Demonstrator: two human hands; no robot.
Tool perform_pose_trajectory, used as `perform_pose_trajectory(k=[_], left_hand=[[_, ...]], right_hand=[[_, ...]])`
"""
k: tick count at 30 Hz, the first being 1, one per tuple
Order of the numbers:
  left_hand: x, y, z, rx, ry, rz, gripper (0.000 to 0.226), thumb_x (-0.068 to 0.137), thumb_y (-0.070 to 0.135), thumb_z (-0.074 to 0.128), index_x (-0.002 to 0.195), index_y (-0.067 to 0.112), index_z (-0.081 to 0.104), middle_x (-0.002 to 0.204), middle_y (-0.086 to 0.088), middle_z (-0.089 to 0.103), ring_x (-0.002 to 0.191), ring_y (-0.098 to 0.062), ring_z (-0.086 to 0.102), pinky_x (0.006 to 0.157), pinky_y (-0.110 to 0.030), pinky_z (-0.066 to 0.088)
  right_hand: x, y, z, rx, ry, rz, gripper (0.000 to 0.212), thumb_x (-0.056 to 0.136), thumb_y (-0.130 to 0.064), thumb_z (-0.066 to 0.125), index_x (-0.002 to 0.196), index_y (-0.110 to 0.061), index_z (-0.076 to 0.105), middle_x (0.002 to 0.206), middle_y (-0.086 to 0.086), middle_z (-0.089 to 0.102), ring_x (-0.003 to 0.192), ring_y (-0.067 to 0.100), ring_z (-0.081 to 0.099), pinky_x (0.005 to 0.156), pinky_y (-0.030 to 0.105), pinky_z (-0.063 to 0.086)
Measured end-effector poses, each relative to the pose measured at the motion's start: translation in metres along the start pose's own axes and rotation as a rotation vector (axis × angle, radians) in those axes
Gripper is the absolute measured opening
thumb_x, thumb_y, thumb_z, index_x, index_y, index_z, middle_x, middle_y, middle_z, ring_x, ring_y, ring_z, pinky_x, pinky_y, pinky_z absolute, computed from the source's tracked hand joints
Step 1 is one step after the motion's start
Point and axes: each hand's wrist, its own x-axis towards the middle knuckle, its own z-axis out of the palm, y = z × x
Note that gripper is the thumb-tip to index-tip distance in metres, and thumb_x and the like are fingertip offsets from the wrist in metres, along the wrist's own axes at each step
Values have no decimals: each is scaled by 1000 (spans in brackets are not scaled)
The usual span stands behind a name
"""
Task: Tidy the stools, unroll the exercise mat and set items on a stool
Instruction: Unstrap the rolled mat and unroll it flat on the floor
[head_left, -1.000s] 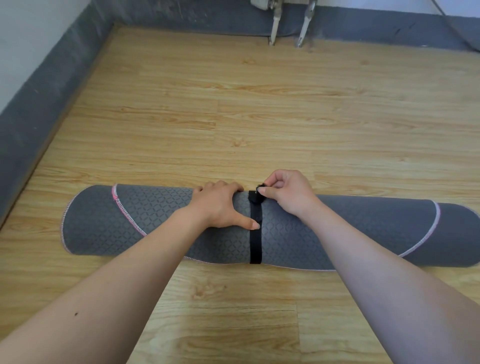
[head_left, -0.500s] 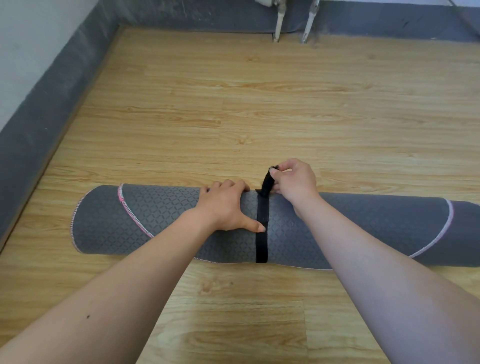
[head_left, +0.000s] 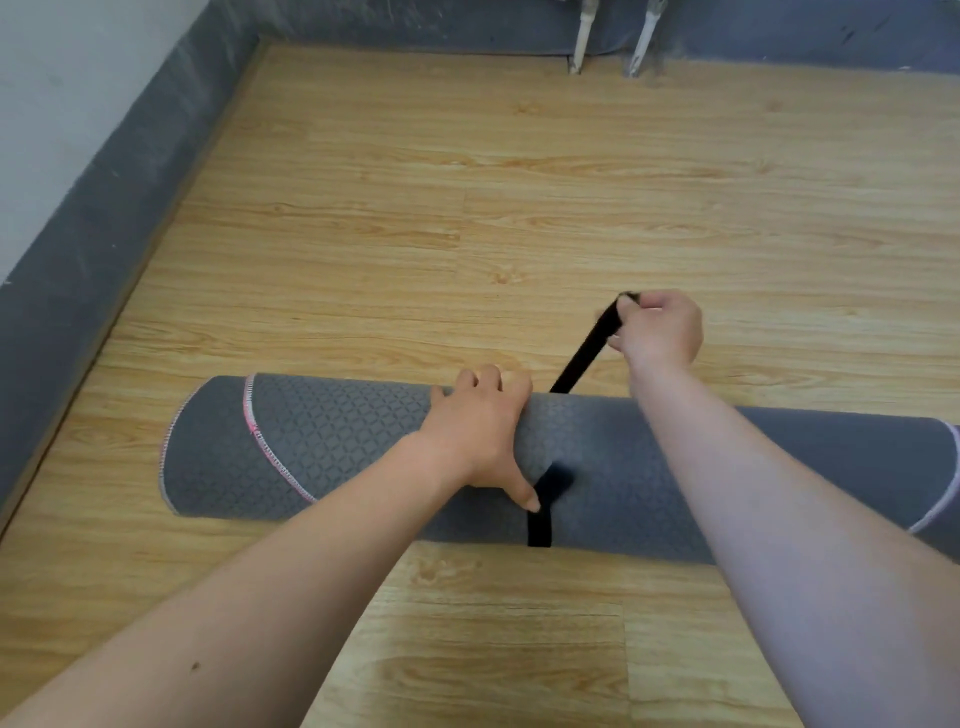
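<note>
The mat (head_left: 337, 447) lay rolled on the floor (head_left: 467, 208), its long axis running left to right straight across in front of the person, with both forearms reaching over its near side. The left hand (head_left: 478, 431) sat on the crest near the middle of the mat, fingers bent over the far side and thumb stretched down the near side, holding the roll down. The right hand (head_left: 657, 330) was just beyond the far side of the mat and apart from it, pinching the free end of the strap (head_left: 584, 353). From that pinch the strap ran taut and slanting back to the far side of the mat. A short length showed again on the near side, touching the left thumb. How it passed beneath the mat was hidden. The step in hand looked like freeing the strap. The left hand was the nearer one to steady or lift the roll, and the unrolling would probably go across the long axis, onto the floor beyond the mat.
</note>
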Motion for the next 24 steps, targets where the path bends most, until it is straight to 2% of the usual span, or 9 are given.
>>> perform_pose_trajectory(k=[4, 7, 9, 12, 15, 17, 19, 22, 24], left_hand=[[5, -2, -4, -65, 0, -32, 105, 40, 65, 82, 124, 22, 36, 123, -4, 42, 116, -27, 37, 97, -54, 37], [11, -8, -6, -120, 7, -28, 101, 39, 68, 81, 120, 25, 40, 120, -2, 44, 114, -25, 39, 96, -49, 38], [14, -14, -5, -161, 8, -14, 100, 40, 70, 79, 122, 26, 42, 121, -1, 47, 115, -24, 42, 97, -46, 37], [23, -20, -11, -217, -4, -21, 98, 45, 68, 80, 125, 25, 44, 124, -2, 49, 116, -25, 45, 96, -41, 39], [27, -21, -15, -234, -10, -42, 99, 47, 67, 80, 130, 27, 44, 131, 0, 47, 121, -24, 44, 100, -44, 38], [26, -23, -14, -200, 97, -61, 99, 49, 70, 76, 134, 29, 43, 137, 0, 43, 128, -24, 39, 105, -48, 32], [26, -22, -15, -155, 318, -66, 85, 54, 69, 73, 126, 29, 50, 128, 0, 46, 124, -23, 40, 100, -44, 32], [33, -11, -21, -77, 612, -57, 44, 70, 55, 72, 94, 21, 56, 95, 0, 51, 97, -25, 53, 71, -33, 35], [41, -3, -24, -35, 650, -81, 31, 83, 45, 64, 88, 17, 53, 88, -5, 61, 86, -30, 59, 62, -33, 34]], right_hand=[[-11, 20, 1, -260, -160, -10, 17, 86, -19, 67, 73, -25, 57, 91, 6, 71, 86, 25, 69, 81, 42, 55], [-12, 22, -3, -402, -283, -98, 14, 84, -17, 67, 72, -24, 62, 82, 0, 71, 82, 17, 67, 75, 31, 52], [-9, 19, -8, -464, -317, -162, 10, 83, -18, 69, 77, -23, 62, 77, -5, 68, 80, 14, 63, 69, 26, 44], [-6, 18, -21, -571, -364, -219, 12, 80, -20, 72, 87, -24, 62, 81, -5, 65, 85, 14, 60, 72, 22, 38], [-5, 21, -33, -672, -426, -265, 12, 79, -23, 74, 89, -21, 67, 95, -2, 68, 95, 17, 62, 81, 25, 44], [-5, 22, -38, -696, -432, -306, 13, 79, -27, 73, 90, -21, 69, 102, -1, 69, 100, 17, 61, 83, 26, 44], [-8, 21, -41, -709, -393, -366, 15, 79, -34, 72, 90, -23, 69, 104, -2, 68, 103, 18, 59, 81, 25, 40], [-13, 13, -42, -756, -342, -499, 22, 74, -43, 72, 91, -29, 66, 100, -3, 55, 108, 20, 50, 86, 29, 38], [-20, 7, -40, -842, -342, -576, 31, 70, -51, 69, 94, -33, 64, 98, -6, 48, 109, 19, 46, 92, 34, 38]])
